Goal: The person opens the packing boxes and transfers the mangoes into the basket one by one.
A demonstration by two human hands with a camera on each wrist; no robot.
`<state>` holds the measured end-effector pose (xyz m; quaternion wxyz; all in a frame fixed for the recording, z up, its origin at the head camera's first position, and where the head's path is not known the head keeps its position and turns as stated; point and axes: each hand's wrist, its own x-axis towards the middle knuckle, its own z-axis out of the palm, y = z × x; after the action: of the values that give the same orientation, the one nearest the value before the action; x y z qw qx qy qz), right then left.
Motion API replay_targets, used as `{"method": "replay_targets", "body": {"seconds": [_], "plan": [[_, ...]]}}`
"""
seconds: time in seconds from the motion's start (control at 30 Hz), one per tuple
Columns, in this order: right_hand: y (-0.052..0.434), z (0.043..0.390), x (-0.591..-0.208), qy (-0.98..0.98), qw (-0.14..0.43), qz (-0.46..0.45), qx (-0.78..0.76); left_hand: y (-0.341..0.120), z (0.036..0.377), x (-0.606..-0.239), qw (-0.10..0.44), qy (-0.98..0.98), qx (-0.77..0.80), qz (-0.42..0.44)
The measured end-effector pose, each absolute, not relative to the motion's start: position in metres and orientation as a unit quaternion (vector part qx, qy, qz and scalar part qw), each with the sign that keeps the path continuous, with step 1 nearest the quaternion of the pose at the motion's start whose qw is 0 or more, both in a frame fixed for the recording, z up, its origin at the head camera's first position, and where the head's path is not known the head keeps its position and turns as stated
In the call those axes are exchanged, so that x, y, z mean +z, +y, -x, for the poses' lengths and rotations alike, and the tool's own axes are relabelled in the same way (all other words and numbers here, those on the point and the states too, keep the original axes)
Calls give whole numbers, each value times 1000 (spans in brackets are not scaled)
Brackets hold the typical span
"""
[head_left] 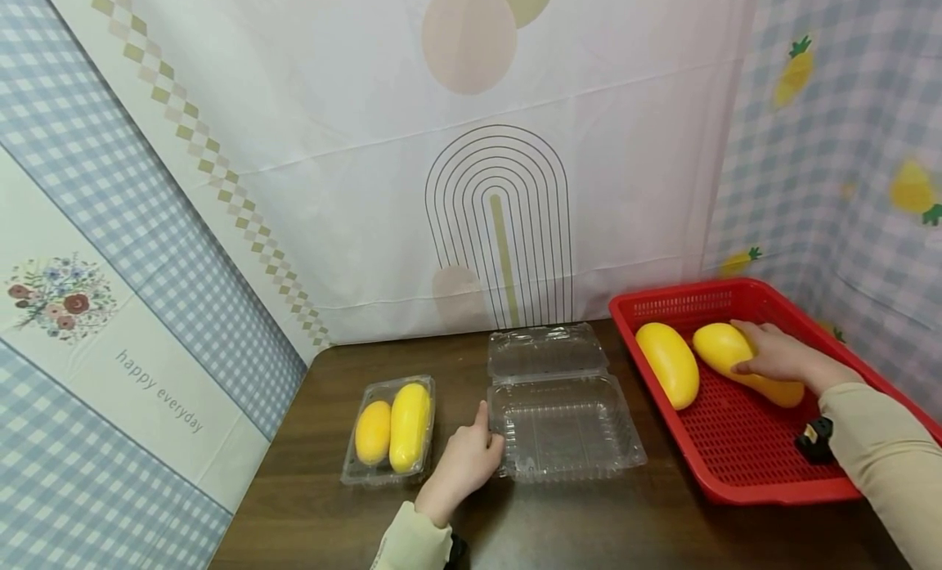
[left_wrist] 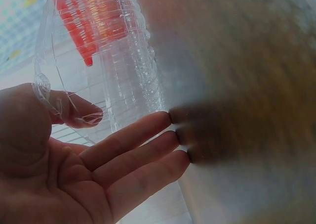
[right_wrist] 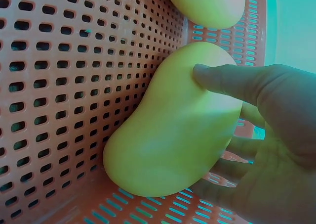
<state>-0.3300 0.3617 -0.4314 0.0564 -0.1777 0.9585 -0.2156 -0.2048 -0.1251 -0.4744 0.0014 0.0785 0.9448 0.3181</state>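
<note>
Resting at the near left corner of the open clear clamshell box [head_left: 563, 423], the left hand [head_left: 465, 462] has its thumb laid on the box's rim while its other fingers [left_wrist: 148, 135] lie straight on the dark wood-grain surface [head_left: 589, 521]; the left grip closes on nothing. The box is thin ribbed plastic, its lid [head_left: 546, 349] folded back toward the curtain wall. Bare surface shows in front of the box and between it and the closed clamshell [head_left: 388, 431] to the left, which holds two yellow mangoes.

To the right, just beside the open box, the red perforated basket [head_left: 736, 464] sits close to the right-hand wall. Its raised rim hems in two smooth, oblong yellow mangoes. The right hand [head_left: 776, 359] wraps the held mango [head_left: 724, 347] from above, thumb [right_wrist: 222, 80] pressed into its flank and fingers curled beneath, so the right grip has closed round the fruit. That mango lies on the basket's mesh floor with its long axis running from far left to near right. The second mango [head_left: 668, 364] lies just to its left, roughly parallel, a narrow gap between them.
</note>
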Motion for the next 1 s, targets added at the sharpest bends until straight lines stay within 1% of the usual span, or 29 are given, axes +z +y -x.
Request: {"method": "replay_targets", "body": {"seconds": [0.27,0.47,1.0], "plan": [[363,334,-432,962,40,176,-205,-123,206,-474,-7,946,314,-81],[363,338,-430,965,25,170,-197,-123,208,-472,-3,945,318,-78],[358,346,-419,962,13,187,-196,-123,212,-474,-3,945,318,-79]]}}
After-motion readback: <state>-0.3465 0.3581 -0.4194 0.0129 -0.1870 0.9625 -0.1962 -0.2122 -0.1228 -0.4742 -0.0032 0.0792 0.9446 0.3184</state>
